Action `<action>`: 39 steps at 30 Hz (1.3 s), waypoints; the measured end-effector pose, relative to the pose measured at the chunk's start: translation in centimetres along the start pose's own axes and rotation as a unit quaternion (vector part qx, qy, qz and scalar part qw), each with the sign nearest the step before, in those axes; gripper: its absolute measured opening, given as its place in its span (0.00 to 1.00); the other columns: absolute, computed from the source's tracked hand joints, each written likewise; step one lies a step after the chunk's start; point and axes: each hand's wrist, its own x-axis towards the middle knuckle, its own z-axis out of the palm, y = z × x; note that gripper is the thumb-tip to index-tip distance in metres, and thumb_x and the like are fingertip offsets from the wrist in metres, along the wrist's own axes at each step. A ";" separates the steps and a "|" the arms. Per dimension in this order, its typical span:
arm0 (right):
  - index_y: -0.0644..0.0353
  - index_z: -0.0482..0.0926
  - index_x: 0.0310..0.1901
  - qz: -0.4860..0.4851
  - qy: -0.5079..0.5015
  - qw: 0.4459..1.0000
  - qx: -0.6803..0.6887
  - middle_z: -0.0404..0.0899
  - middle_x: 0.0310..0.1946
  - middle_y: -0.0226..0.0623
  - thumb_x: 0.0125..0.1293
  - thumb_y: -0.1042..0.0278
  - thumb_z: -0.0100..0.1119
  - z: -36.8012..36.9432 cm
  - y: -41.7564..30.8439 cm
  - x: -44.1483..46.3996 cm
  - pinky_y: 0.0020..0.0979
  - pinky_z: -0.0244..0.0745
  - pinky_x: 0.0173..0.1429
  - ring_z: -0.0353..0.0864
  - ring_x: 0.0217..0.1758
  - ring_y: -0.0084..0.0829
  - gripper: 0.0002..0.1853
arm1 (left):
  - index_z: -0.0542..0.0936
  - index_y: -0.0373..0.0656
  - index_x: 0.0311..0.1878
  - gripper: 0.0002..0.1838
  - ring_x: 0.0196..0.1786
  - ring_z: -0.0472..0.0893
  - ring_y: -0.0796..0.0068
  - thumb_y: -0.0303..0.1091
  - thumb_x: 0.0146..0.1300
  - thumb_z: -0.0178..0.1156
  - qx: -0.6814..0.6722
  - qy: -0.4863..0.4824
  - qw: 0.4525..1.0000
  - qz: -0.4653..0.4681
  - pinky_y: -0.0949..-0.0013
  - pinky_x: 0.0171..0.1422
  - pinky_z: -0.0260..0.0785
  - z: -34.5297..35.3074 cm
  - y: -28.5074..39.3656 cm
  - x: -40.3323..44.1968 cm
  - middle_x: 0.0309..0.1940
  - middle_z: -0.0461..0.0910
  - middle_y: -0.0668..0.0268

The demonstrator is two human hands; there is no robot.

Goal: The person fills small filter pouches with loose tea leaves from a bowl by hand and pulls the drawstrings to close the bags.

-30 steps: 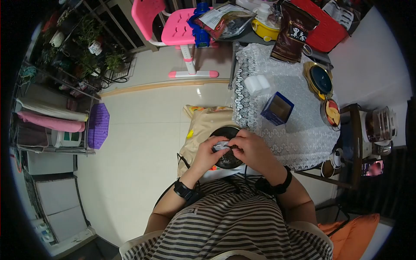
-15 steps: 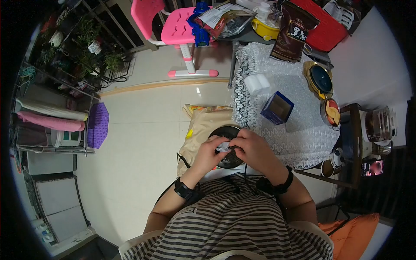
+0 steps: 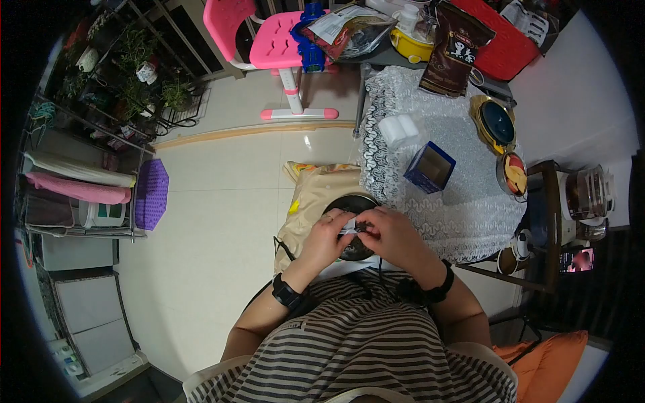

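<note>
Over a round dark bowl (image 3: pixel 355 203) on my lap, both hands are close together. My left hand (image 3: pixel 327 235) is closed round a small white pouch (image 3: pixel 349 226), whose far side is partly covered by the fingers. Fingertips of my right hand (image 3: pixel 385 232) pinch dark loose bits (image 3: pixel 361 227) at the pouch's edge; they look like dried leaves, too small to be sure. More dark matter lies in the bowl below. Beneath the bowl is a beige cushion (image 3: pixel 316 185) with yellow patches.
On the lace-covered table (image 3: pixel 463 221) to the right stand a blue open box (image 3: pixel 430 168), white blocks or packets (image 3: pixel 398 129), a brown bag (image 3: pixel 457 50) and a bowl of cut fruit (image 3: pixel 513 174). A pink chair (image 3: pixel 275 47) stands ahead; a purple basket (image 3: pixel 152 195) is at left.
My right fingers have moved slightly against the pouch, and dark bits now show between them. The pouch is more covered by my left fingers. The surroundings look the same.
</note>
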 end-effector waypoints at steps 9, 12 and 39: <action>0.62 0.74 0.40 0.014 0.004 0.998 0.062 0.79 0.33 0.42 0.55 0.75 0.66 -0.3 -0.4 -0.3 0.37 0.78 0.39 0.82 0.34 0.40 0.13 | 0.79 0.38 0.50 0.21 0.48 0.80 0.52 0.25 0.50 0.68 -0.078 -0.016 0.996 -0.038 0.61 0.51 0.73 0.3 -0.2 0.0 0.43 0.80 0.55; 0.62 0.74 0.40 0.003 0.009 0.998 0.060 0.79 0.34 0.42 0.55 0.74 0.66 -0.2 -0.3 -0.6 0.36 0.78 0.39 0.82 0.34 0.39 0.13 | 0.80 0.37 0.49 0.20 0.46 0.81 0.56 0.26 0.51 0.69 -0.143 -0.013 0.987 -0.071 0.65 0.51 0.72 0.7 -0.5 -0.2 0.42 0.80 0.56; 0.58 0.80 0.47 -0.036 -0.019 0.990 -0.135 0.76 0.42 0.42 0.51 0.69 0.69 3.7 3.9 1.1 0.41 0.76 0.49 0.79 0.44 0.44 0.19 | 0.80 0.40 0.54 0.19 0.46 0.78 0.82 0.24 0.58 0.68 -0.241 0.036 0.954 -0.173 0.76 0.53 0.71 -2.2 -1.9 -0.3 0.43 0.82 0.69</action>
